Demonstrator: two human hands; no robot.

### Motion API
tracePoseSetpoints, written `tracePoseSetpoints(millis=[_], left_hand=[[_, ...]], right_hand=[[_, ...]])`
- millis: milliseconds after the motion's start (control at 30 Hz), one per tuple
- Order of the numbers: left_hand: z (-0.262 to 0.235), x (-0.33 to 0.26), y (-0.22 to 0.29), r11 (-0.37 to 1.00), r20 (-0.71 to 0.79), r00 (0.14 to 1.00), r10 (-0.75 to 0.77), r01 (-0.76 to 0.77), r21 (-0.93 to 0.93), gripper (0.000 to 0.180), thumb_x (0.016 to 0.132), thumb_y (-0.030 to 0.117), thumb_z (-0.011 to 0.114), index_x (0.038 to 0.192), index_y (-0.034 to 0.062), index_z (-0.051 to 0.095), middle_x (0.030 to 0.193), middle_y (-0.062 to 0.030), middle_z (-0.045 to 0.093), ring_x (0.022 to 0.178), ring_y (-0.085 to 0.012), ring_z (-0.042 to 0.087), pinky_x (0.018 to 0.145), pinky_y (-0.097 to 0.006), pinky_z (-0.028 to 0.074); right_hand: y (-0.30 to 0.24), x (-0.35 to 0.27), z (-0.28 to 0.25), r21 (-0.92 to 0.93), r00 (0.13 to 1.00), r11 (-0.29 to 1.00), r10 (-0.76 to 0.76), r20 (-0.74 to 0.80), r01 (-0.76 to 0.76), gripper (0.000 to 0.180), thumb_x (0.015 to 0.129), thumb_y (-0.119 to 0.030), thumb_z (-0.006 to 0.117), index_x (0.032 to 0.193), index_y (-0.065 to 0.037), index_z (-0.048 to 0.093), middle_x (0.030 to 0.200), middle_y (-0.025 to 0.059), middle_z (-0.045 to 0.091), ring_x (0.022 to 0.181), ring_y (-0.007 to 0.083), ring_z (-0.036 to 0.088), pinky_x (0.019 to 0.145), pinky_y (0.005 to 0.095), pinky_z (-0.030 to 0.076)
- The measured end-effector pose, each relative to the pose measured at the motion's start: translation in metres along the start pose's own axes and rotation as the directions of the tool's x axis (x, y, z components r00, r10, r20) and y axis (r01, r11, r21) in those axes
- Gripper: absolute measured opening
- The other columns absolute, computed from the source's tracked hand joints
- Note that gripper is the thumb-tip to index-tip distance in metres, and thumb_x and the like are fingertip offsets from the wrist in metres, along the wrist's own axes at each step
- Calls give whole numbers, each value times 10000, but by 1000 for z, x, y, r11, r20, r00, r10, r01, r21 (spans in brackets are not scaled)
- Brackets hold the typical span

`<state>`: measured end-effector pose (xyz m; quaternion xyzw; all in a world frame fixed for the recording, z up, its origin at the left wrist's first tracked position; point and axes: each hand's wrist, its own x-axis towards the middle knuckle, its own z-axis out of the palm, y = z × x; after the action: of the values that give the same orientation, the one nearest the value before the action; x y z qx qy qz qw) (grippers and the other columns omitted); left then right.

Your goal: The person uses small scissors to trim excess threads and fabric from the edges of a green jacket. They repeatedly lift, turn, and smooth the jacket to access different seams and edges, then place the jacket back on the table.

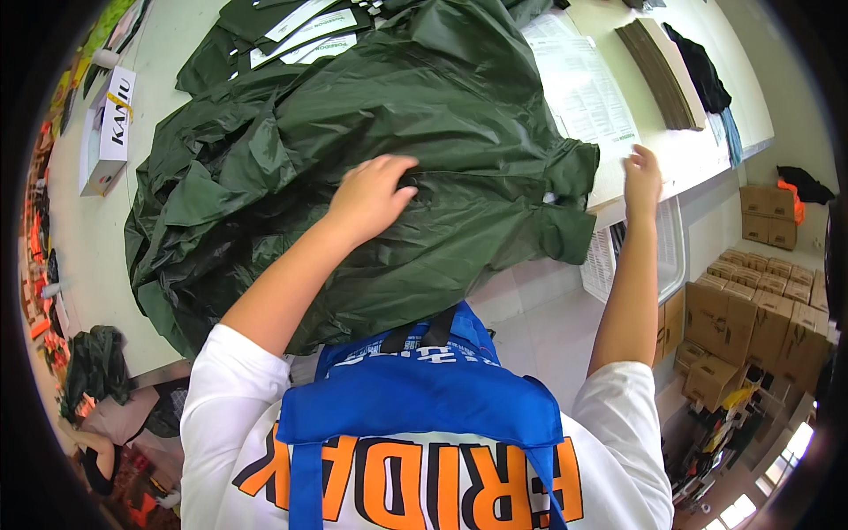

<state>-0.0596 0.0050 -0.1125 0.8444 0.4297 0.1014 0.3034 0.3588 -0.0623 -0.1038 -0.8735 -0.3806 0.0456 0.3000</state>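
Observation:
A large dark green rain garment [415, 132] lies spread and crumpled over a white table [79, 221]. My left hand [371, 196] presses down on its middle, fingers curled into the fabric. My right hand [642, 179] reaches to the table's right edge and touches a stack of printed paper sheets [587, 88], just past the garment's cuff [565, 234]. Whether it grips a sheet cannot be told.
More folded green garments with white paper inserts [300, 35] lie at the far side. A white box [110, 128] stands at the left. Flat brown card pieces [658, 62] and dark cloth [702, 71] lie at the right. Cardboard boxes [751, 309] stack on the floor.

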Motion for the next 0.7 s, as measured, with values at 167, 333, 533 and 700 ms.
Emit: tracePoseSetpoints(millis=[167,333,533,700], left_hand=[[16,-26,-54,973,-58,989,-139,147,176,305,823,228,646,1104,115,606,1032,-77,607,1026,-284,549,886,-414,420],[31,-8,-43,1000,-138,990,3,1,28,170,810,224,646,953,131,659,934,-47,636,951,-277,585,805,-405,429],[50,19,-35,973,30,990,-136,139,-186,93,793,194,656,837,115,679,859,-67,637,888,-281,598,736,-408,462],[42,29,-42,964,122,982,-141,165,-210,114,741,141,707,814,62,670,836,-107,637,801,-291,607,690,-393,475]], right_hand=[[-99,-72,19,365,810,894,-409,422,261,301,794,-133,689,1075,-31,648,955,107,659,826,191,620,766,307,480],[-79,-73,59,-86,599,905,-202,775,416,248,730,-147,720,925,-13,646,830,172,648,775,341,627,694,381,487],[-57,-71,73,68,667,961,-237,707,269,212,734,-126,728,873,6,638,746,143,632,715,256,621,691,326,483],[-58,-60,76,17,608,985,-120,785,172,221,718,-114,750,865,2,633,735,117,620,685,198,587,676,311,476]])
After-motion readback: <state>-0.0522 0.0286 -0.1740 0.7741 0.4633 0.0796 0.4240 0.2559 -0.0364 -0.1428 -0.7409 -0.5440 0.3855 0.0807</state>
